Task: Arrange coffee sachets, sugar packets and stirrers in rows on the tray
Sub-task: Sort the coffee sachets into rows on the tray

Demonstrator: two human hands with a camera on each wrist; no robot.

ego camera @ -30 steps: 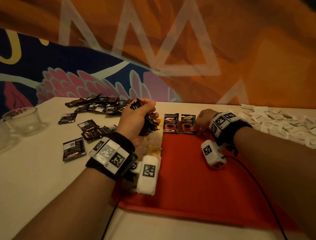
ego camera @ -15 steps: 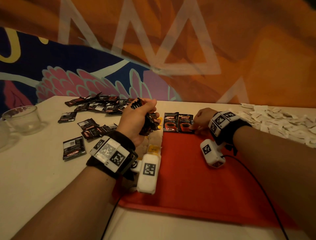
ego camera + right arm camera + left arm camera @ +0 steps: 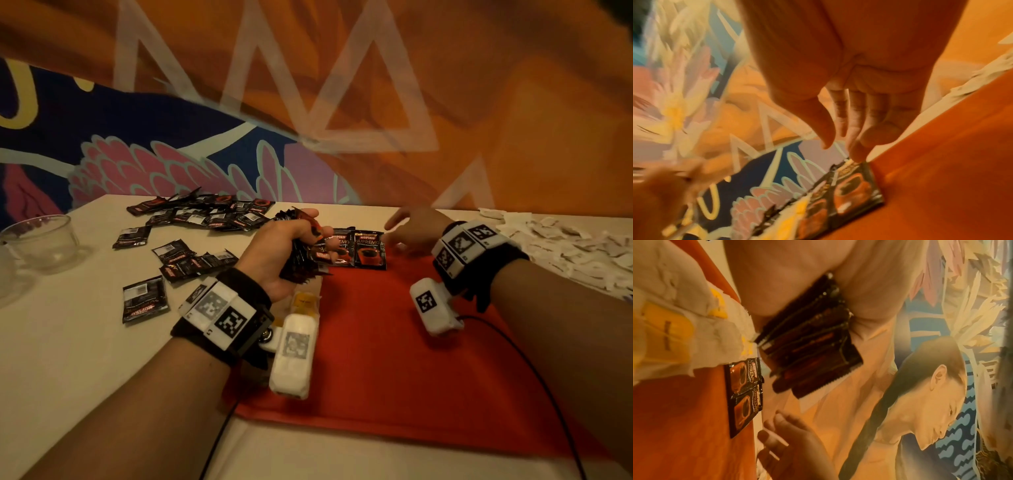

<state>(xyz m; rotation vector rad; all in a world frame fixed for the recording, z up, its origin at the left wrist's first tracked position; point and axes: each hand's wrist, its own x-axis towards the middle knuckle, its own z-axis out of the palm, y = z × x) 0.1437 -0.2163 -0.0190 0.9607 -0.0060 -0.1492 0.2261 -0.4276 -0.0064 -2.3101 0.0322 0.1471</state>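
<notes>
Head view, centre frame: my left hand (image 3: 281, 250) clutches a stack (image 3: 809, 344) of sachets; my right hand (image 3: 416, 231), fingers loosely spread, hovers beside two sachets (image 3: 359, 251) on the tray (image 3: 394, 359). They look light, slick and floppy, so pinch an edge

Bare red tray (image 3: 394, 359) near side, two sachets (image 3: 356, 248) lining far edge, napkins (image 3: 305, 301) seemingly crowding left.

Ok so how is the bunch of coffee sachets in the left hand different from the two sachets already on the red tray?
The bunch of sachets is gripped on edge in the left hand, fanned and overlapping; the two tray sachets lie flat, side by side, along the red tray far edge. The bunch shows mostly edges; the tray pair shows its printed cup fronts. Both appear to be the same dark coffee sachets.
</notes>
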